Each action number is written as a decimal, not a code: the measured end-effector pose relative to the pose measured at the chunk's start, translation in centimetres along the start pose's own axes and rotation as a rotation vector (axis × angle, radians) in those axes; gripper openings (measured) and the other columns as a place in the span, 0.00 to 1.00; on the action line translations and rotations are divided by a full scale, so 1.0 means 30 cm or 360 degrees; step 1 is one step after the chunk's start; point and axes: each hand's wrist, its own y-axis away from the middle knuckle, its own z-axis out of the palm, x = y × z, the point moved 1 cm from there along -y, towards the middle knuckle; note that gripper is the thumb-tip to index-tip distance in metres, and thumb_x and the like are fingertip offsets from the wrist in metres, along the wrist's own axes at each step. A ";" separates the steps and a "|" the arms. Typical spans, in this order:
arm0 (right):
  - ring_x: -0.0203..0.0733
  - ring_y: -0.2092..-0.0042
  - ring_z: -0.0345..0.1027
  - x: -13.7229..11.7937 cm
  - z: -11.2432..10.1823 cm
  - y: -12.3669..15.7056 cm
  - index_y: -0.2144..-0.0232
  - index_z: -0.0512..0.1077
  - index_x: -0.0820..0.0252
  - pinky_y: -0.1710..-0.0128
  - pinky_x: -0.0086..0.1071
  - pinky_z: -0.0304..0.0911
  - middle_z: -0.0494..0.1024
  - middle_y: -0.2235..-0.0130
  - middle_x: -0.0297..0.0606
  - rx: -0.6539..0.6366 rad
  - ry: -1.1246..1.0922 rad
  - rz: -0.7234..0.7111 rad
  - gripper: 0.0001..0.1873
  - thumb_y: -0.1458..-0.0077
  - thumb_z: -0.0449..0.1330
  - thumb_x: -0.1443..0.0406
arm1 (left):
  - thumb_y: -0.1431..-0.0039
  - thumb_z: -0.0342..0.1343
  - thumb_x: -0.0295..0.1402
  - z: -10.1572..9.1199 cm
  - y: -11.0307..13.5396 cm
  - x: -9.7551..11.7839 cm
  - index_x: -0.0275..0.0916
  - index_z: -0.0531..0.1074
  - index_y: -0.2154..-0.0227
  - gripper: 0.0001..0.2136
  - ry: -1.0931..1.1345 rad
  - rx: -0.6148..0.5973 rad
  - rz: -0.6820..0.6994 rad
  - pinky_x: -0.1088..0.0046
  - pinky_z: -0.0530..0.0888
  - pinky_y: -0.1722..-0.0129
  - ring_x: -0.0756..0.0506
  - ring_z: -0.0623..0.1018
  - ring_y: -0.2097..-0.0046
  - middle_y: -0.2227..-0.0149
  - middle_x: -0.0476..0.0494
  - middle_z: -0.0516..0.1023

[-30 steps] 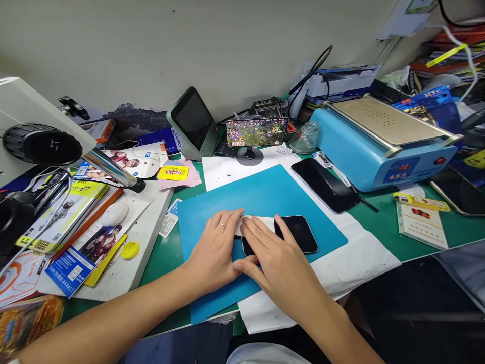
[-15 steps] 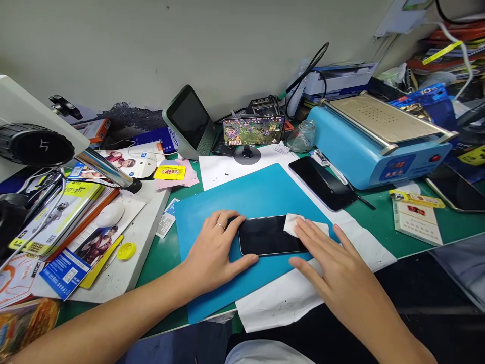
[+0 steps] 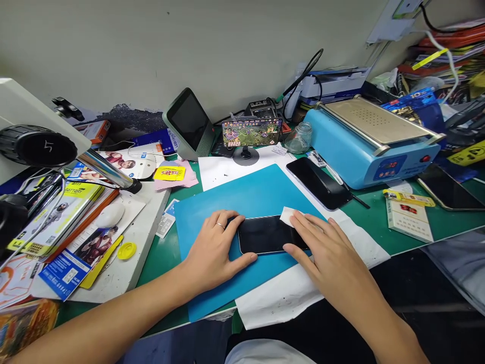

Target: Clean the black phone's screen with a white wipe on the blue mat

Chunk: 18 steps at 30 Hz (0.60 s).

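Observation:
A black phone (image 3: 263, 234) lies screen up on a blue mat (image 3: 246, 202) in front of me. My left hand (image 3: 214, 247) rests flat on the mat, fingers spread, with thumb and fingers bracing the phone's left end. My right hand (image 3: 322, 247) lies flat over the phone's right end, its fingers pressing a small white wipe (image 3: 287, 216) onto the glass. The wipe's far corner sticks out beyond my fingertips.
A second black phone (image 3: 316, 183) lies behind the mat beside a blue heating machine (image 3: 373, 146). A phone on a stand (image 3: 252, 132) shows a game. White paper (image 3: 288, 298) underlies the mat. Booklets and packaging (image 3: 64, 222) crowd the left; another phone (image 3: 447, 188) lies far right.
My right hand swept the wipe from the phone's left end to its right end, then eased back a little. The left hand stayed bracing the phone.

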 end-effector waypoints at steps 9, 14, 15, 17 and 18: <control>0.56 0.41 0.68 -0.019 -0.029 0.080 0.38 0.65 0.67 0.40 0.52 0.58 0.75 0.39 0.48 0.0084 0.0098 -0.0139 0.31 0.30 0.46 0.49 | 0.36 0.59 0.49 -0.004 -0.003 0.002 0.39 0.64 0.40 0.28 -0.0008 -0.0030 -0.0018 0.48 0.69 0.43 0.32 0.68 0.41 0.41 0.36 0.68; 0.56 0.39 0.66 -0.017 -0.009 -0.009 0.39 0.68 0.65 0.42 0.50 0.61 0.74 0.38 0.45 0.0059 0.0052 -0.0154 0.29 0.30 0.48 0.50 | 0.36 0.59 0.50 -0.004 -0.001 0.003 0.39 0.63 0.39 0.29 -0.0021 -0.0029 -0.0008 0.48 0.69 0.43 0.32 0.68 0.42 0.40 0.36 0.68; 0.56 0.39 0.66 -0.020 -0.009 -0.012 0.40 0.68 0.66 0.42 0.50 0.61 0.75 0.39 0.46 0.0075 0.0051 -0.0159 0.29 0.30 0.48 0.51 | 0.36 0.59 0.50 -0.004 -0.001 0.002 0.40 0.62 0.39 0.29 -0.0023 -0.0027 -0.0009 0.48 0.69 0.42 0.32 0.68 0.42 0.40 0.36 0.68; 0.56 0.39 0.67 -0.032 -0.018 0.008 0.40 0.68 0.66 0.41 0.50 0.60 0.76 0.40 0.46 0.0110 0.0063 -0.0174 0.28 0.30 0.49 0.52 | 0.36 0.59 0.50 -0.003 0.000 0.001 0.40 0.62 0.39 0.29 -0.0025 -0.0028 -0.0011 0.48 0.69 0.42 0.32 0.68 0.41 0.40 0.36 0.68; 0.55 0.40 0.67 -0.039 -0.026 0.028 0.40 0.69 0.66 0.41 0.50 0.59 0.76 0.40 0.46 0.0122 0.0069 -0.0182 0.27 0.30 0.49 0.52 | 0.36 0.59 0.50 -0.002 0.000 0.001 0.40 0.62 0.38 0.29 -0.0024 -0.0034 -0.0013 0.48 0.69 0.42 0.32 0.68 0.41 0.40 0.36 0.68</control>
